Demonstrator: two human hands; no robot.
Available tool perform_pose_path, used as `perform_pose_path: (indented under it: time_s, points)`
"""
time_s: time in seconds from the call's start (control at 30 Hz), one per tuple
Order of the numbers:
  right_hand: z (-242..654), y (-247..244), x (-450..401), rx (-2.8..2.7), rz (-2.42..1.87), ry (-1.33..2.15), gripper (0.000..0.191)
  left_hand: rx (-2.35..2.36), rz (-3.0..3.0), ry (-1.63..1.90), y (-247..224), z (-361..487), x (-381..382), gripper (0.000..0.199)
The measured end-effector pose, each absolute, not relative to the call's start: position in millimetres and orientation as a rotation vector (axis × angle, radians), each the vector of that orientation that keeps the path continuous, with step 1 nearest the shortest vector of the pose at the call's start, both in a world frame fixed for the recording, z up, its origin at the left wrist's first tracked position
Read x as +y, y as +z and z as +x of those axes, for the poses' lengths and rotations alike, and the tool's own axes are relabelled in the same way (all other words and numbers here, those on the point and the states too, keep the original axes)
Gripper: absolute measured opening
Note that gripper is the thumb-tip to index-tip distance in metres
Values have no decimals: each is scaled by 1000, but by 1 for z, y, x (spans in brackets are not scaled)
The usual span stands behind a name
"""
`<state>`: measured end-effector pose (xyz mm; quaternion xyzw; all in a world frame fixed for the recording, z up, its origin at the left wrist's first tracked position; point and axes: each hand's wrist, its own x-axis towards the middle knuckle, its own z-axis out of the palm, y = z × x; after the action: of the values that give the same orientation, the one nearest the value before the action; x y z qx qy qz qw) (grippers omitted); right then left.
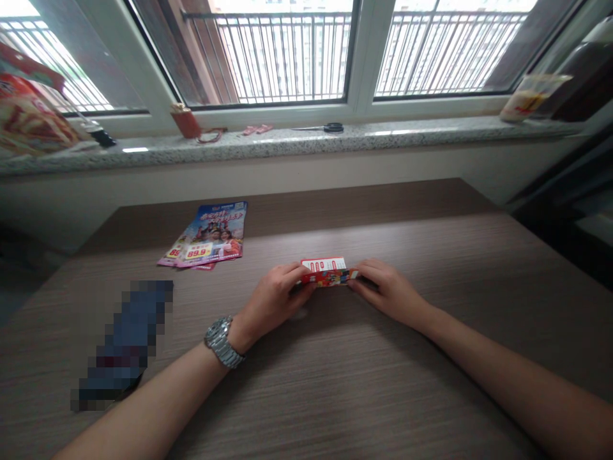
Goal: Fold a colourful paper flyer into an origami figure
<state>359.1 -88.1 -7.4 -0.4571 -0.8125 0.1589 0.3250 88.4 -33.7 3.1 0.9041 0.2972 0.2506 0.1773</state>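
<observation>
A small folded paper (330,277), red with a colourful printed front and a white, red-marked part behind it, is held over the middle of the wooden table (383,396). My left hand (272,297) pinches its left end and wears a silver watch (224,342) at the wrist. At the right end, the thumb and fingers of my right hand (387,287) close on the same paper. Several colourful flyers (215,233) lie overlapped at the back left of the table.
A blurred dark blue object (127,342) lies at the left. On the granite sill (297,145) are scissors (330,128), a red case (186,121), a plastic cup (529,99) and a food package (31,118). Windows rise behind.
</observation>
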Motion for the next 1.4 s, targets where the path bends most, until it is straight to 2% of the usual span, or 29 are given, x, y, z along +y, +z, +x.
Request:
perform_pose_path:
  time_s: [0.17,0.3,0.37,0.53,0.67,1.0,1.2,1.4]
  points:
    - [357,-8,-88,-2043,-1295,469,14,948,2454,758,2,89,-35,21]
    - [353,-3,-90,-1983,-1376,575,15,938,2347,831,-1,89,-36,51]
    - [351,0,-90,-1935,-1421,627,17,916,2340,843,-1,90,-36,59]
    - [347,-1,-87,-1837,-1445,723,26,879,2361,777,4,93,-37,36]
    - [347,-5,-85,-1840,-1425,737,30,885,2401,835,7,94,-35,27]
    - [349,-11,-81,-1922,-1386,568,35,964,2566,740,1,94,-32,23]
    - [348,-8,-81,-1898,-1392,594,25,950,2579,719,-2,94,-30,23]
    - [345,-9,-80,-1901,-1443,571,25,908,2599,709,-1,94,-30,23]
